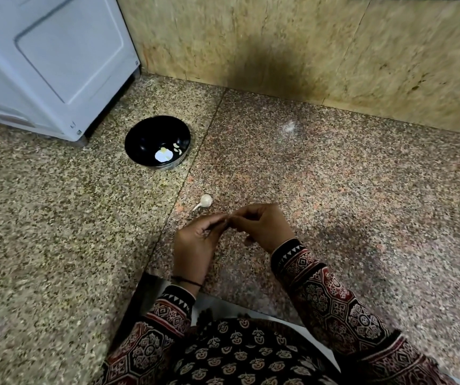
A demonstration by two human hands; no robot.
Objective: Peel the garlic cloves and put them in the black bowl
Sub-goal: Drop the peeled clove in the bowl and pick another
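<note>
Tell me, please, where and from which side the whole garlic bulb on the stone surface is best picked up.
Take the garlic bulb by its round body, from above, fingers on its two flanks. It lies on its side with nothing touching it, and its thin stalk, pointing towards the left hand, looks too slender to hold securely.

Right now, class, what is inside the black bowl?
Inside the black bowl lie a few pale peeled garlic cloves near its right wall, beside a bright white patch that could be garlic or glare. Its near rim covers the closest inner wall.
</note>
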